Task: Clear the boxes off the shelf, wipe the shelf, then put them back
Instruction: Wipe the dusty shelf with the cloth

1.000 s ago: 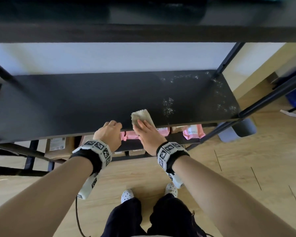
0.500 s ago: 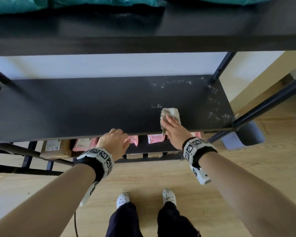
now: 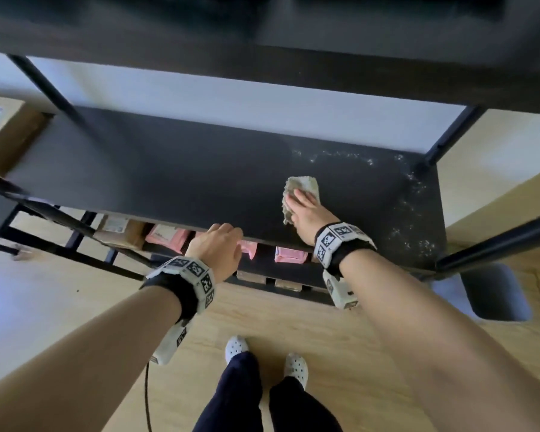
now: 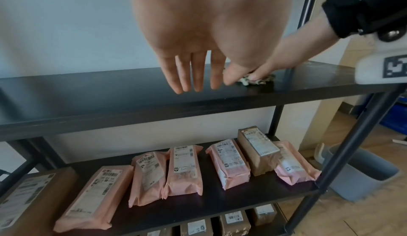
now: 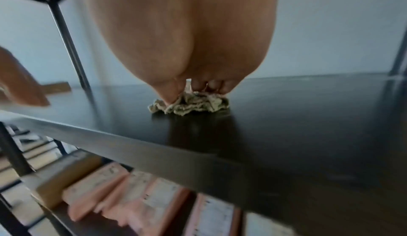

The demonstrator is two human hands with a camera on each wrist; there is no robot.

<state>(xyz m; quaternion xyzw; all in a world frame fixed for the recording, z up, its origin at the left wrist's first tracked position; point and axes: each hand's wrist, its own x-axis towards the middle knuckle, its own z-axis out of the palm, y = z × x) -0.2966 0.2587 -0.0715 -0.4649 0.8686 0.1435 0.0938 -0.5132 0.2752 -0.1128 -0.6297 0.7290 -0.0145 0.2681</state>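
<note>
The black shelf point(image 3: 169, 182) carries no boxes. My right hand point(image 3: 300, 198) lies flat on a crumpled beige cloth point(image 3: 303, 183) and presses it onto the shelf's right half. In the right wrist view my right hand point(image 5: 193, 90) has thumb and fingertips on top of the cloth point(image 5: 198, 105). White dust specks point(image 3: 415, 213) spread over the shelf to the right of the cloth and along the back edge. My left hand point(image 3: 222, 235) is at the shelf's front edge; in the left wrist view this left hand point(image 4: 193, 83) shows straight fingers and holds nothing.
A cardboard box point(image 3: 3, 129) sits on a neighbouring surface at far left. Pink parcels point(image 4: 182, 170) and brown boxes point(image 4: 257, 151) fill the lower shelf. A grey bin point(image 3: 493, 291) stands on the wooden floor by the right post. Another black board point(image 3: 262, 42) overhangs closely.
My right hand has slid the cloth to the right and farther back on the shelf, and the dust patch in the middle is gone. The left hand stays at the front edge.
</note>
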